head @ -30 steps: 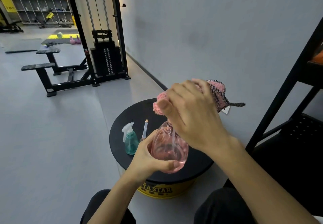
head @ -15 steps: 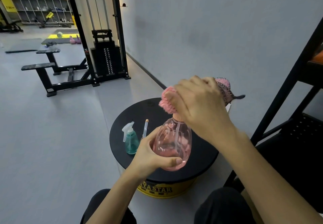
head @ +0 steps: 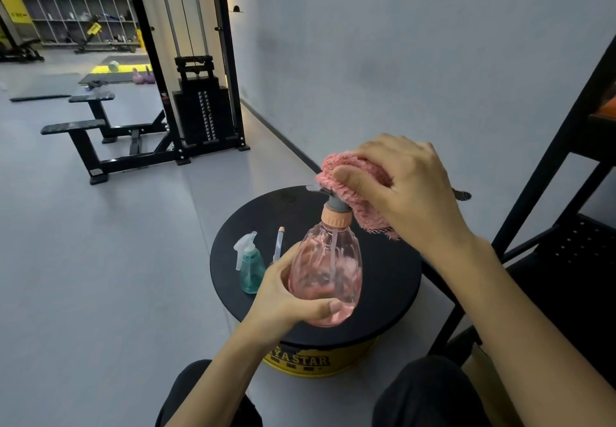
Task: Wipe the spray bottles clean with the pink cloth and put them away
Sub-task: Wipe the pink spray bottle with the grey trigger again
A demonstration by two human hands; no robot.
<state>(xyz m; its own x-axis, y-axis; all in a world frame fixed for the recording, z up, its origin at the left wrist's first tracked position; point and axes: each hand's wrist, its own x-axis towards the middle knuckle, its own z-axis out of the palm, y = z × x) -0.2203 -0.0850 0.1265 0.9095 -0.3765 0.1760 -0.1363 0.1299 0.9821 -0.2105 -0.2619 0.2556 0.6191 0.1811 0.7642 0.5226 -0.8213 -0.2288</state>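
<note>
My left hand (head: 289,296) grips the round belly of a clear pink spray bottle (head: 328,273), held upright above a black round stool top (head: 393,280). My right hand (head: 403,186) holds a fluffy pink cloth (head: 358,181) bunched over the bottle's spray head, just above its peach collar. The head is mostly hidden by the cloth. A small teal spray bottle (head: 250,263) with a white trigger stands on the stool to the left. Beside it a slim clear tube (head: 278,243) with a peach cap stands, its lower end hidden behind my left hand.
The stool has a yellow base (head: 310,361) and stands by a grey wall. A black metal shelf rack (head: 566,226) is close on the right. A cable weight machine (head: 200,106) and benches (head: 86,126) stand further back on the left. My knees are at the bottom edge.
My right hand with the cloth has shifted up and to the right, uncovering the bottle's peach collar and grey neck. The bottle has stayed upright in my left hand.
</note>
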